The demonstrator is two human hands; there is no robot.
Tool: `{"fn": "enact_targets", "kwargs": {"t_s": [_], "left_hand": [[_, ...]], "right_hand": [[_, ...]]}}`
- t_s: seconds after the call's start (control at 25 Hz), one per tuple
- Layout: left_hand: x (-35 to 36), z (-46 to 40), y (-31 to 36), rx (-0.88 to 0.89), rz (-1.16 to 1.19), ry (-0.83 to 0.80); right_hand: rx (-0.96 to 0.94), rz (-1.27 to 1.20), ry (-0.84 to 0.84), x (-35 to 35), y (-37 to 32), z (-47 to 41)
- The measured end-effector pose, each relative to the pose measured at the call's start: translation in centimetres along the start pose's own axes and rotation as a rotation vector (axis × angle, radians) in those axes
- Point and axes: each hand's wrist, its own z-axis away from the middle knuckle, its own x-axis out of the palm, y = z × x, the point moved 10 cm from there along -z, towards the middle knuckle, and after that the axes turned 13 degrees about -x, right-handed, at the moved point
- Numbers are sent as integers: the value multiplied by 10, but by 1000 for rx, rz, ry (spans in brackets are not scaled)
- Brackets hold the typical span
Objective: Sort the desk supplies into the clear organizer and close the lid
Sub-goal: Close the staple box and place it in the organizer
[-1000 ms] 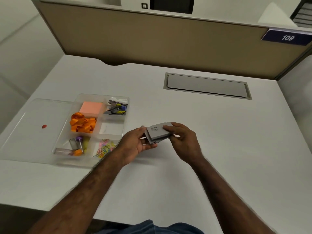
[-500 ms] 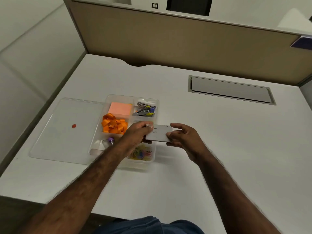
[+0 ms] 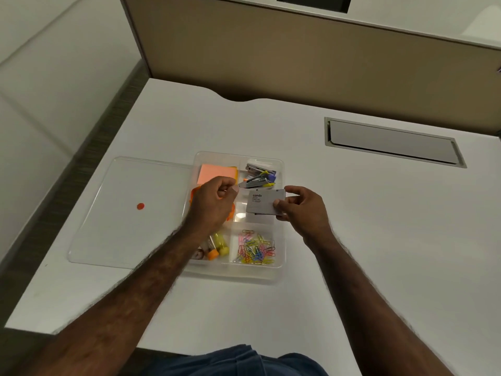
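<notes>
Right hand (image 3: 301, 210) pinches flat grey box (image 3: 265, 202) — over clear organizer (image 3: 280, 221).

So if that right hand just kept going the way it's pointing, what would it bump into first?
Probably the left hand. The right hand holds the grey box pointing leftward over the organizer, and the box would lead. Depth is unclear; it might pass above.

one organizer (image 3: 279, 267), one lid (image 3: 130, 213), two hands (image 3: 214, 204).

The grey box (image 3: 265, 203) reads "camlin"; the smaller print beneath is illegible.
</notes>
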Motion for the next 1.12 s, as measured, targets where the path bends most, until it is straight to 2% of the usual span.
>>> {"fn": "enact_targets", "kwargs": {"t_s": [0.12,0.32,0.52,0.64,0.76,0.92,1.12], "left_hand": [[-29,-6,0,72,-52,103],[-63,-14,-16,112,-64,176],[-92,-11,-31,128,-95,251],[-113,-8,-48,106,-104,301],[-139,-4,-71,57,-92,359],[-176,8,-100,-6,-83,465],[-213,26,-134,-140,-256,585]], "right_hand": [[-13,166,-26,12,-4,-1],[-69,524,-132,33,-19,-4],[-113,746,-23,31,-40,2],[-163,692,55,35,-57,11],[-338,583,22,77,-81,31],[-396,429,-197,162,-88,63],[-358,372,-468,250,-73,119]]}}
